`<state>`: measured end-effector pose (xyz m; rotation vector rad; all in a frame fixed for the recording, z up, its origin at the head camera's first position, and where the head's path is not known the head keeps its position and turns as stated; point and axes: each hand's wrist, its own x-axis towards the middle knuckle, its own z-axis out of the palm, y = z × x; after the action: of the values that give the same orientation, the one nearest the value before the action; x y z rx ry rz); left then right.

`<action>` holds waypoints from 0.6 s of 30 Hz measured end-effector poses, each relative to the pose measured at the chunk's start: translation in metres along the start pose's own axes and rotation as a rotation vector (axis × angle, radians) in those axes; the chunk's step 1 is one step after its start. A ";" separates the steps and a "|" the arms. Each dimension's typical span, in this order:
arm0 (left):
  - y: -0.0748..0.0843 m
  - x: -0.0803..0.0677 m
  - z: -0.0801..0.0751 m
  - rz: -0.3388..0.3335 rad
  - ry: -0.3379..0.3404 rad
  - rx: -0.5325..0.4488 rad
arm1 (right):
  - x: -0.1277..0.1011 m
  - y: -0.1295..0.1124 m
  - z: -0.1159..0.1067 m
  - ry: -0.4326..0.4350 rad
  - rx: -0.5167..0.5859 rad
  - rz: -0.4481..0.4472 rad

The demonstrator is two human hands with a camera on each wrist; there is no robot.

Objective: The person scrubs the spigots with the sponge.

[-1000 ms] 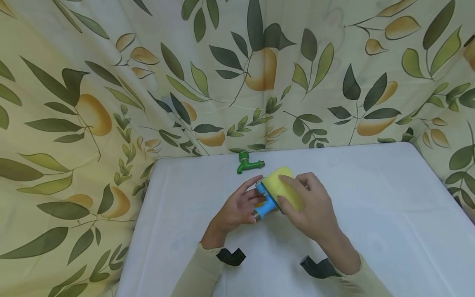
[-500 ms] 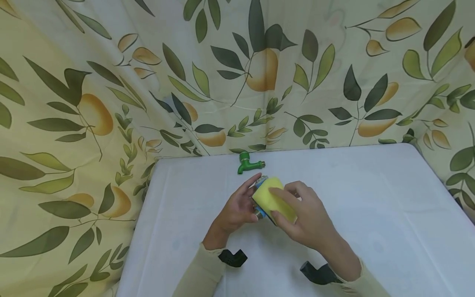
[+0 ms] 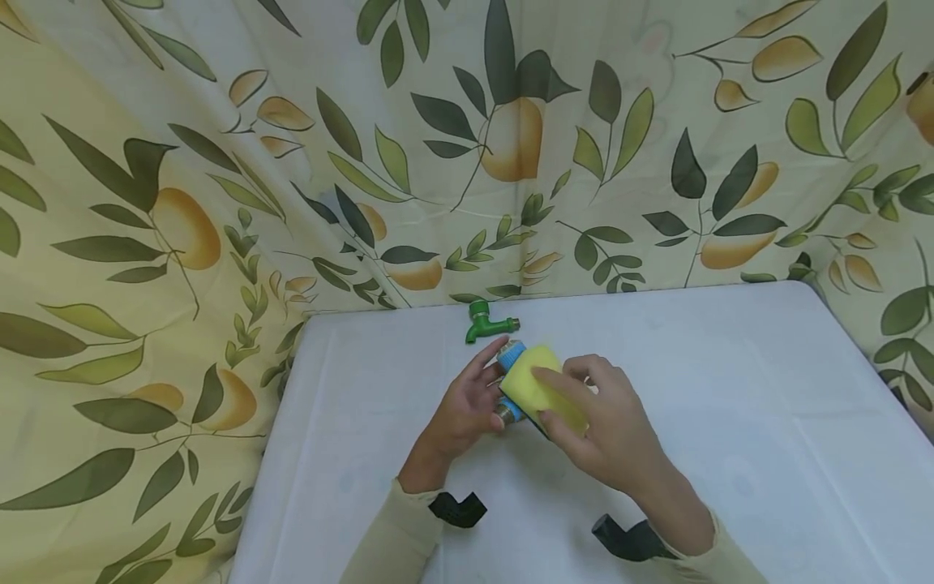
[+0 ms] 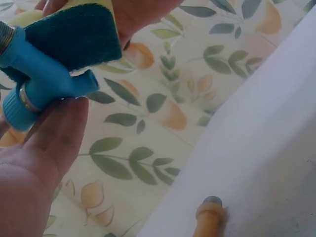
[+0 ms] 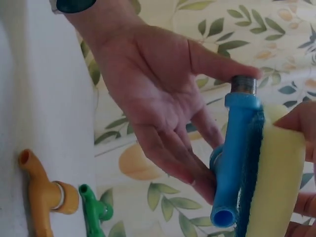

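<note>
The left hand [image 3: 467, 410] pinches the blue tap [image 5: 236, 158] above the bench [image 3: 730, 389]; the right hand [image 3: 606, 422] presses a yellow sponge [image 3: 540, 388] against it. Hard rubbing could twist it loose from that light fingertip hold, dropping it near the green tap [image 3: 487, 322].

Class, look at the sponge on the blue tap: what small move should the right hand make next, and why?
Probably slide the sponge along the blue tap toward its open spout. The right hand presses the sponge's dark scouring side flat on the tap body, and the left hand steadies the tap from behind.
</note>
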<state>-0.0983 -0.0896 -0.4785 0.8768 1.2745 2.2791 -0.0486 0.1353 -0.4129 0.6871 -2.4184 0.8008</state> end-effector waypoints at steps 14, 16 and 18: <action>-0.006 0.004 0.002 -0.020 -0.023 0.036 | 0.002 -0.004 0.004 -0.023 0.026 0.107; -0.006 0.003 0.001 -0.014 -0.006 0.045 | -0.001 -0.006 0.004 -0.052 0.053 0.029; -0.005 0.003 0.000 -0.004 0.001 0.032 | -0.004 -0.005 0.002 -0.065 0.058 -0.055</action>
<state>-0.1004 -0.0851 -0.4822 0.8833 1.3159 2.2620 -0.0432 0.1320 -0.4146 0.8104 -2.4304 0.8411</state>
